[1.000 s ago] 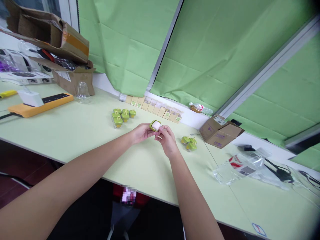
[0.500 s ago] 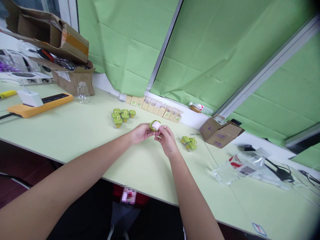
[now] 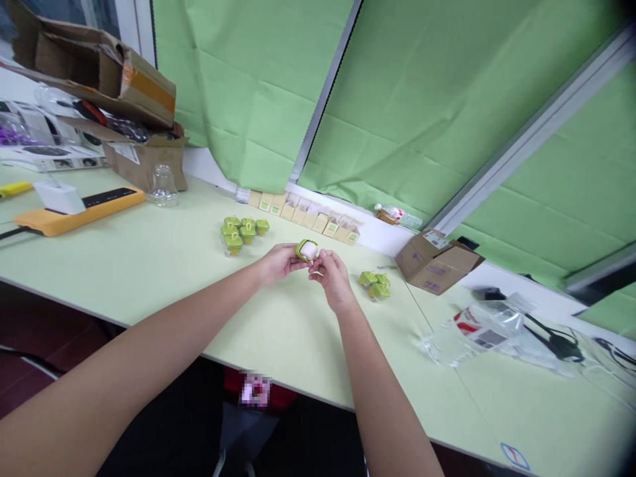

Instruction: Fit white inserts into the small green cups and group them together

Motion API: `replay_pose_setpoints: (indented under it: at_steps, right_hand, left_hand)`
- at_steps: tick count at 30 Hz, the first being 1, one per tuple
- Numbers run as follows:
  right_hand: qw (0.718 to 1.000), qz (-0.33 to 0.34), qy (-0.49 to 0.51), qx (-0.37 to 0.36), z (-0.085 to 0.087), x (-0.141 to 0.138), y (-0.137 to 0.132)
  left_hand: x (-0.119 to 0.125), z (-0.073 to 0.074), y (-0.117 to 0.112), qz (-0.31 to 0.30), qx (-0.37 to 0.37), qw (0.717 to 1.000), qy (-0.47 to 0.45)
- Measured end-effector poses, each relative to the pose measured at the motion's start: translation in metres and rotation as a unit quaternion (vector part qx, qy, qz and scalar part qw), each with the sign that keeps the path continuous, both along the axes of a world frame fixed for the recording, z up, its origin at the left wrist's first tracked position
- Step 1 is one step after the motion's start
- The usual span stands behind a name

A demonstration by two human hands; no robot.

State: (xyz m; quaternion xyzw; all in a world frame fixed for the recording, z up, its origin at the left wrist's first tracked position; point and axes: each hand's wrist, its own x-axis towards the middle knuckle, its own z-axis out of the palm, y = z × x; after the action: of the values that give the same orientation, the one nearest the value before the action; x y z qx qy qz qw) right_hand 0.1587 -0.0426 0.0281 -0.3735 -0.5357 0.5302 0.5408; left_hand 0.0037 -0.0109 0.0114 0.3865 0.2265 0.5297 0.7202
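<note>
Above the middle of the table, my left hand [image 3: 279, 264] grips a small green case [image 3: 300, 250] with its fingers and thumb. Its opening faces up toward me and shows a smooth, pale pinkish-white filling [image 3: 309, 250]. On the right, my right hand [image 3: 332, 275] has thumb and fingertips pinched together close beside the rim. Whether those fingertips hold anything is too small to make out. Several small green-topped containers with yellow bits [image 3: 241, 232] stand left of my hands, and a smaller cluster of similar containers [image 3: 375, 284] sits to the right.
Small beige boxes [image 3: 305, 215] line the wall at the back. An orange power strip [image 3: 94, 207], a clear plastic dome [image 3: 163, 185] and cardboard boxes [image 3: 144, 159] occupy the left. At right are an opened carton [image 3: 432, 265], a large clear bottle [image 3: 472, 331] and black cables [image 3: 556, 341].
My right fingertips have drawn slightly away from the pale filling toward the right. The green case is tilted a little differently in my left hand, while the containers on the table stay put.
</note>
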Motion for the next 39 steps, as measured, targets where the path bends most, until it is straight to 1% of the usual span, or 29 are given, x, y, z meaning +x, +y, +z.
replay_pose_setpoints:
  at_steps: [3, 6, 9, 13, 16, 22, 25, 27, 31, 35, 39]
  right_hand:
    - [0.999, -0.024, -0.034, 0.003, -0.0003, -0.0014, 0.0002]
    - [0.999, -0.008, -0.03, 0.007, -0.0017, -0.0019, 0.0006]
    - [1.0, 0.012, -0.024, 0.012, -0.0023, -0.0012, 0.0006]
    - [0.999, 0.006, -0.041, 0.017, -0.0029, 0.0001, 0.0009]
    - [0.999, 0.003, -0.044, 0.017, -0.004, 0.001, 0.0014]
    - [0.999, 0.019, -0.015, 0.034, -0.0024, 0.0006, -0.0009]
    - [0.999, -0.002, -0.026, 0.019, -0.0013, -0.0016, -0.0016]
    - [0.999, -0.01, -0.031, 0.012, -0.0015, -0.0026, -0.0011]
    - [0.999, 0.004, -0.029, 0.017, -0.0039, -0.0017, 0.0011]
    - [0.999, -0.007, -0.037, 0.014, -0.005, 0.0009, 0.0022]
    - [1.0, 0.009, -0.011, 0.015, -0.0022, 0.0017, 0.0008]
  left_hand:
    - [0.0006, -0.0006, -0.0001, 0.009, -0.002, 1.0, 0.008]
    - [-0.0002, 0.0002, -0.0012, 0.004, -0.009, 1.0, 0.003]
    - [-0.0025, 0.0028, -0.0022, -0.015, -0.014, 1.0, -0.017]
    - [-0.0051, 0.0058, -0.0018, -0.031, -0.018, 0.999, -0.032]
    - [-0.0049, 0.0055, -0.0014, -0.025, -0.014, 0.999, -0.03]
    - [-0.0009, 0.0007, -0.0011, -0.013, -0.007, 1.0, -0.005]
    - [0.0002, -0.001, -0.0003, -0.01, -0.004, 1.0, 0.0]
    - [0.0002, -0.0006, -0.0004, -0.007, -0.005, 1.0, 0.001]
    - [-0.0011, 0.0022, -0.0016, -0.004, -0.014, 1.0, -0.011]
    - [-0.0023, 0.0032, -0.0014, -0.004, -0.009, 1.0, -0.024]
    - [-0.0017, 0.0026, -0.0009, 0.004, -0.005, 1.0, -0.005]
